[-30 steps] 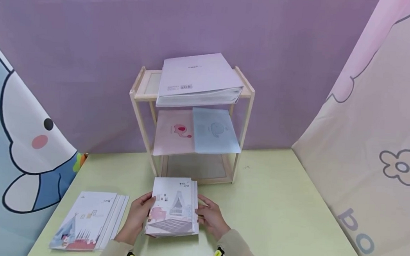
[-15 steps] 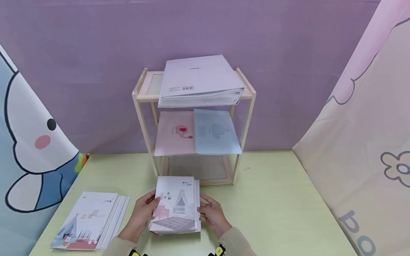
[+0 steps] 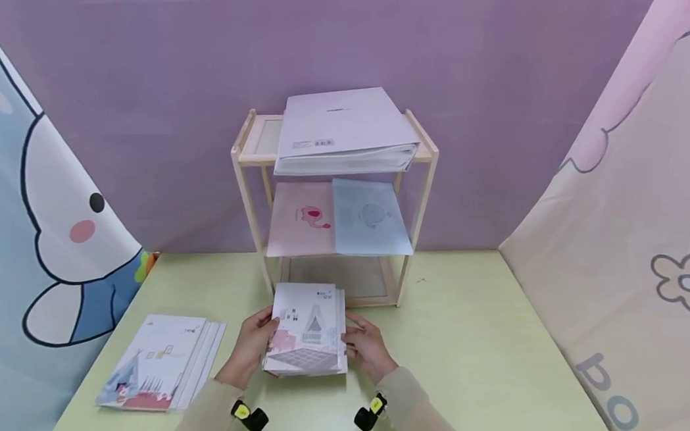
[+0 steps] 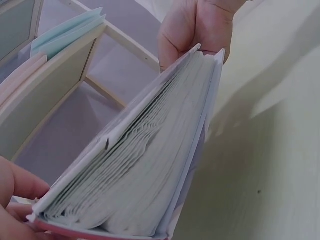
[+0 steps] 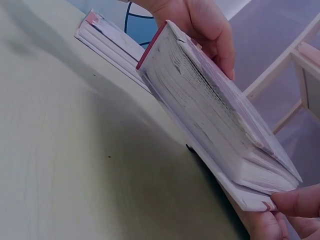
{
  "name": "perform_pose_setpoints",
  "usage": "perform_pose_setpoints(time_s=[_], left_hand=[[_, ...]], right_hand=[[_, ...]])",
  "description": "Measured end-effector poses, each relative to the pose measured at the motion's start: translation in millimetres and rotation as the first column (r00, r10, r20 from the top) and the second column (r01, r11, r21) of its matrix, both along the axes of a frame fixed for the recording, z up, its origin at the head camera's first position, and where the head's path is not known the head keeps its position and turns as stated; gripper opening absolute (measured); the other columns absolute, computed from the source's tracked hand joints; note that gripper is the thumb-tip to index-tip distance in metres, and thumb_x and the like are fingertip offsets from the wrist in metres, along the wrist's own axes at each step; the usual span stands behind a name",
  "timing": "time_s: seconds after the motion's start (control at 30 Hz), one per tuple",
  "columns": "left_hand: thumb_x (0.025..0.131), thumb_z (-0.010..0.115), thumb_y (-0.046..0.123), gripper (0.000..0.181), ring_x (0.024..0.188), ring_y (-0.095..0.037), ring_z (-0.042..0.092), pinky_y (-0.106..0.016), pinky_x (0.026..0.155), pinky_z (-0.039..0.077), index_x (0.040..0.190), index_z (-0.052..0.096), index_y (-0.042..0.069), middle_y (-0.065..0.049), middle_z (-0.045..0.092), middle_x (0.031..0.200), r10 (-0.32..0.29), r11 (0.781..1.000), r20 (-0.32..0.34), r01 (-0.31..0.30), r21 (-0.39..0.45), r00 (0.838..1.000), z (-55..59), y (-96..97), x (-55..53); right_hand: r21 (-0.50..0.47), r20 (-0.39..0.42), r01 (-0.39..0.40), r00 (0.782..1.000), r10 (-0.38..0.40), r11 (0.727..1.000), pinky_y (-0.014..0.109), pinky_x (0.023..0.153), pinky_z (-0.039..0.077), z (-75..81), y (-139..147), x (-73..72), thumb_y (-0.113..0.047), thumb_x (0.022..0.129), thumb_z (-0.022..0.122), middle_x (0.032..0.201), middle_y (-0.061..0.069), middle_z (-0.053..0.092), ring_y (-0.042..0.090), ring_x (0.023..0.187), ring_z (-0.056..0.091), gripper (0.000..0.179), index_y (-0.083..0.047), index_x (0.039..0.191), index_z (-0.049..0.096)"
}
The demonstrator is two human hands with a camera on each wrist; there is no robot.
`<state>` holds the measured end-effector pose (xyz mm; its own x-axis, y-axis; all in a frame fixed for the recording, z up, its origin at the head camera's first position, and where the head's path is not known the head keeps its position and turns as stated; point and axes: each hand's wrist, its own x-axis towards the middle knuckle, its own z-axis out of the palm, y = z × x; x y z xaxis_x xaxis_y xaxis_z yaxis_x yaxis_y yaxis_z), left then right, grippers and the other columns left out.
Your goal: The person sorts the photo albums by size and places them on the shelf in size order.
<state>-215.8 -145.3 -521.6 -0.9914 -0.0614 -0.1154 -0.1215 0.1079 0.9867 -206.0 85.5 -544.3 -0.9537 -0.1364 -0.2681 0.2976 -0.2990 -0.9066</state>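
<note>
Both hands hold a thick white hardcover book printed with a grey tent and pink shapes. My left hand grips its left side, thumb on the cover. On the opposite side my right hand pinches the edge between thumb and fingers. Both wrist views show the book raised off the table and tilted, with wavy page edges between its covers. In the right wrist view, the right thumb presses near a lower corner. Part of the fingers is hidden beneath the book.
A small wooden shelf rack stands against the purple backdrop. Its top bears a large white album; a pink booklet and a blue booklet lie on the middle tier. Similar white books lie at the left of the table.
The hands have carried the book slightly forward, nearer the rack's foot. Their hold on it looks the same. The head view has shifted a little.
</note>
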Motion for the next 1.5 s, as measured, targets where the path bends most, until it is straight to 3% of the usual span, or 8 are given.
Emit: perform_pose_setpoints(time_s=[0.3, 0.47, 0.77, 0.97, 1.03, 1.17, 1.27, 1.5], left_hand=[[0.096, 0.043, 0.001, 0.045, 0.119, -0.037, 0.048, -0.033, 0.095, 0.045, 0.138, 0.035, -0.011, -0.031, 0.046, 0.133, -0.004, 1.0, 0.002, 0.004, -0.008, 1.0, 3.2, 9.6, -10.2], [0.095, 0.042, -0.002, 0.046, 0.121, -0.038, 0.046, -0.035, 0.096, 0.044, 0.139, 0.033, -0.012, -0.032, 0.043, 0.134, -0.022, 1.0, -0.02, 0.023, 0.015, 1.0, 3.7, 13.1, -17.1], [0.095, 0.041, -0.001, 0.048, 0.113, -0.034, 0.049, -0.021, 0.079, 0.046, 0.141, 0.03, -0.01, -0.03, 0.043, 0.135, -0.06, 0.997, -0.029, 0.061, 0.04, 0.998, 8.6, 20.6, -30.3], [0.095, 0.041, 0.0, 0.048, 0.104, -0.027, 0.052, -0.02, 0.07, 0.045, 0.141, 0.03, -0.009, -0.029, 0.044, 0.134, -0.077, 0.996, -0.038, 0.079, 0.041, 0.996, 10.7, 23.9, -41.1], [0.095, 0.04, -0.001, 0.049, 0.11, -0.032, 0.051, -0.027, 0.082, 0.047, 0.141, 0.028, -0.011, -0.03, 0.041, 0.137, -0.092, 0.995, -0.042, 0.094, 0.042, 0.995, 14.3, 25.7, -44.0], [0.096, 0.039, -0.002, 0.049, 0.121, -0.039, 0.045, -0.042, 0.098, 0.042, 0.141, 0.027, -0.011, -0.031, 0.038, 0.139, -0.098, 0.994, -0.036, 0.099, 0.036, 0.995, 17.2, 27.1, -49.1], [0.095, 0.04, -0.001, 0.049, 0.12, -0.038, 0.046, -0.043, 0.098, 0.041, 0.142, 0.027, -0.01, -0.029, 0.039, 0.139, -0.091, 0.995, -0.025, 0.091, 0.03, 0.996, 16.9, 27.0, -53.0], [0.094, 0.04, -0.001, 0.052, 0.119, -0.039, 0.045, -0.046, 0.1, 0.039, 0.143, 0.024, -0.011, -0.029, 0.038, 0.14, -0.095, 0.994, -0.009, 0.095, 0.045, 0.995, 22.3, 28.2, -59.4]], right_hand=[[0.002, -0.004, 0.01, 1.0, -0.01, 1.0, 0.02, 0.058, 0.052, 1.7, 6.5, -9.5, 0.015, 0.085, 0.048, 0.106, 0.02, 0.064, 0.015, 0.073, 0.064, 0.058, 0.003, 0.141, 0.036], [0.013, -0.006, 0.017, 1.0, -0.017, 1.0, 0.019, 0.057, 0.051, 3.6, 8.8, -15.6, 0.016, 0.085, 0.047, 0.106, 0.021, 0.064, 0.014, 0.071, 0.064, 0.058, 0.004, 0.14, 0.036], [0.064, 0.003, 0.043, 0.999, -0.043, 0.997, 0.02, 0.059, 0.049, 8.4, 13.1, -30.9, 0.014, 0.084, 0.048, 0.095, 0.016, 0.064, 0.013, 0.068, 0.061, 0.055, 0.004, 0.138, 0.039], [0.066, -0.011, 0.065, 0.998, -0.064, 0.996, 0.022, 0.06, 0.051, 11.1, 14.2, -40.3, 0.016, 0.083, 0.047, 0.093, 0.015, 0.064, 0.014, 0.069, 0.061, 0.057, 0.006, 0.138, 0.038], [0.071, -0.009, 0.081, 0.997, -0.081, 0.994, 0.022, 0.061, 0.051, 12.0, 14.3, -42.8, 0.016, 0.081, 0.048, 0.092, 0.014, 0.064, 0.014, 0.07, 0.062, 0.058, 0.004, 0.138, 0.04], [0.081, -0.01, 0.085, 0.996, -0.084, 0.993, 0.025, 0.066, 0.054, 12.8, 15.3, -46.6, 0.016, 0.081, 0.049, 0.1, 0.019, 0.063, 0.016, 0.075, 0.063, 0.059, 0.003, 0.137, 0.041], [0.087, -0.009, 0.076, 0.997, -0.075, 0.993, 0.025, 0.066, 0.054, 12.9, 16.6, -50.3, 0.015, 0.081, 0.049, 0.107, 0.023, 0.062, 0.017, 0.076, 0.064, 0.059, 0.002, 0.138, 0.041], [0.079, -0.006, 0.077, 0.997, -0.077, 0.994, 0.021, 0.058, 0.052, 14.2, 17.2, -59.1, 0.015, 0.081, 0.049, 0.099, 0.019, 0.064, 0.015, 0.071, 0.063, 0.061, 0.002, 0.14, 0.038]])
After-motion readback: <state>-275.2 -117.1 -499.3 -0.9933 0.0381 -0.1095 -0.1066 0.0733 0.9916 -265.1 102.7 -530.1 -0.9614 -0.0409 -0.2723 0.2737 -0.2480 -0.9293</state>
